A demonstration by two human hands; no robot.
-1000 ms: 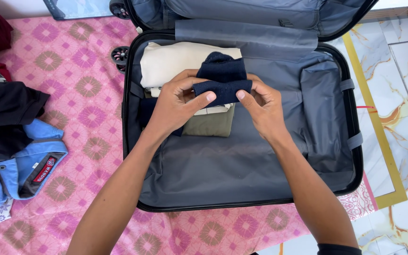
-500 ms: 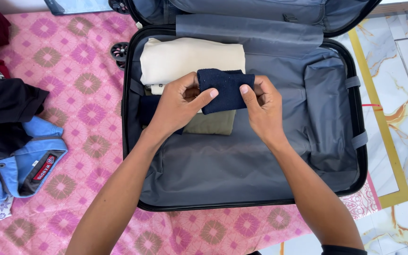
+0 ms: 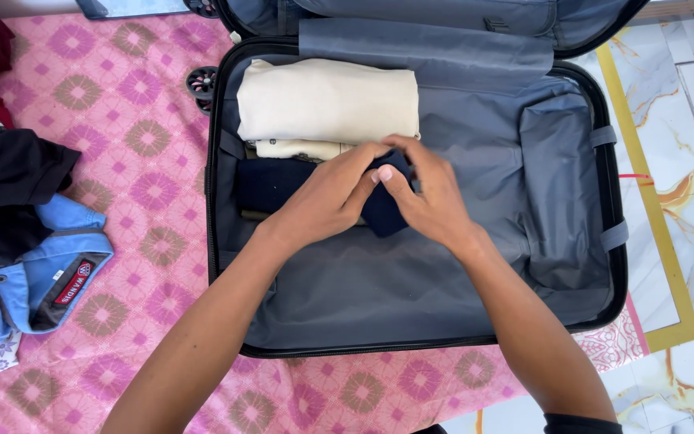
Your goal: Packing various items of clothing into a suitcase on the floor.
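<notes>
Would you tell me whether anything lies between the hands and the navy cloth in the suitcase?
Nothing visible does. The left hand and right hand both rest directly on the navy cloth, pressing it down in the suitcase just below the cream garment. The hands hide most of the cloth.

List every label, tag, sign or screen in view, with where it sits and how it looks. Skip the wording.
Woven collar label: inside the neck of the light blue shirt lying on the pink patterned cloth, left of the open suitcase; a slanted red rectangle with white lettering and a small crest.
Size tab: beside that label; a tiny white rectangle.
No screens, signs or packages show.
</notes>
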